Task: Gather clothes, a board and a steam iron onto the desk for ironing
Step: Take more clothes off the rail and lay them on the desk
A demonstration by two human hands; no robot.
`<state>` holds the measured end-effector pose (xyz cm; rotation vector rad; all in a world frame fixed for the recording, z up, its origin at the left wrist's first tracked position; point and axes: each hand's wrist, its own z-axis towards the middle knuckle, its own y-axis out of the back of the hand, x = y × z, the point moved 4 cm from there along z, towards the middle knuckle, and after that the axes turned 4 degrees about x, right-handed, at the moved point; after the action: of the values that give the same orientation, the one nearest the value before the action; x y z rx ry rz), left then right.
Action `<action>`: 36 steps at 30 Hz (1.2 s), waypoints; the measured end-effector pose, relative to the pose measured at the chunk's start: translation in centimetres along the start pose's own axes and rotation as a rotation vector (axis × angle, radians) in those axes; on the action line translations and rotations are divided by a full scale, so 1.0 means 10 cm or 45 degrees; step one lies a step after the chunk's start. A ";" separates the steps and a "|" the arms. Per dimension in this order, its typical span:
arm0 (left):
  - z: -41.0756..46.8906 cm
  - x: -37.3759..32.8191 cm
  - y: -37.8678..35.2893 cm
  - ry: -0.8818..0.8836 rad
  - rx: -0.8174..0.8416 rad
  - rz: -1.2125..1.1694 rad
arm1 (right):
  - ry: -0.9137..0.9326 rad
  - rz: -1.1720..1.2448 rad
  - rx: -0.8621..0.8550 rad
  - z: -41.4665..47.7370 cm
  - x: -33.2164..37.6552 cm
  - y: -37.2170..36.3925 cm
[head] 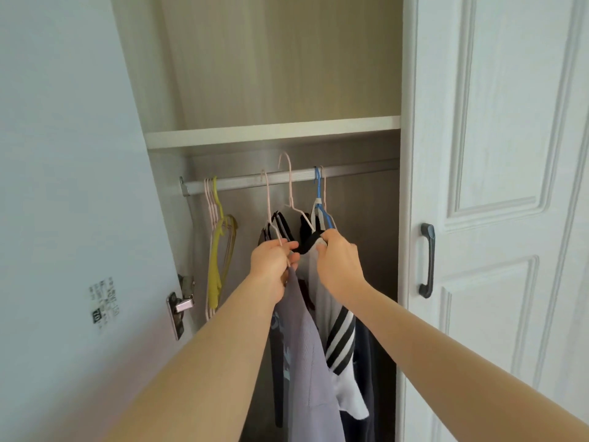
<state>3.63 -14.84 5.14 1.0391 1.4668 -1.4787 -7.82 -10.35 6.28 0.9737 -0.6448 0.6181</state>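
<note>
I stood at an open wardrobe with both arms stretched to the clothes on the rail (242, 182). My left hand (271, 260) was at the shoulder of a lilac top (306, 352), its fingers (291, 247) curled round the thin wire of a pink hanger (267, 199) together with the cloth just under it. My right hand (338, 266) was just beside it, fingers (322, 245) clenched on the black collar of a white top (345, 387) with black stripes on its sleeve. That top hung from a blue hanger (319, 202) hooked over the rail. Between the two hangers a second pink one (290, 186) stood with its hook raised above the rail; which garment it carried I could not tell. A dark garment (365, 362) hung behind the white top, toward the right wall.

At the left end of the rail hung a bunch of bare hangers, yellow (216, 250) and pink, well apart from the clothes. A white shelf (271, 132) ran above the rail. The right door (497, 154) was closed, with a dark handle (427, 260); the left door (63, 154) stood open, a small label (103, 301) on its inner face and a metal hinge (180, 306) by its edge.
</note>
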 end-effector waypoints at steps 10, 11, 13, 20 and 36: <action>-1.01 0.36 0.40 0.168 0.069 -0.210 | -0.159 0.172 -0.015 -1.01 -0.07 0.15; -1.08 0.40 0.46 0.192 0.062 -0.247 | -0.186 0.179 -0.020 -1.13 -0.09 0.17; -1.26 0.48 0.53 0.238 0.075 -0.295 | -0.218 0.173 -0.020 -1.38 -0.11 0.21; -2.01 0.60 0.62 0.232 0.213 -0.116 | -0.224 0.162 -0.044 -2.31 -0.03 0.44; -4.05 0.22 0.93 0.347 0.631 -0.315 | -0.247 0.129 -0.152 -4.41 0.89 1.13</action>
<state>12.39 25.55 0.07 1.4392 1.4892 -2.0073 -0.71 35.12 0.78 0.8995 -0.8978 0.5717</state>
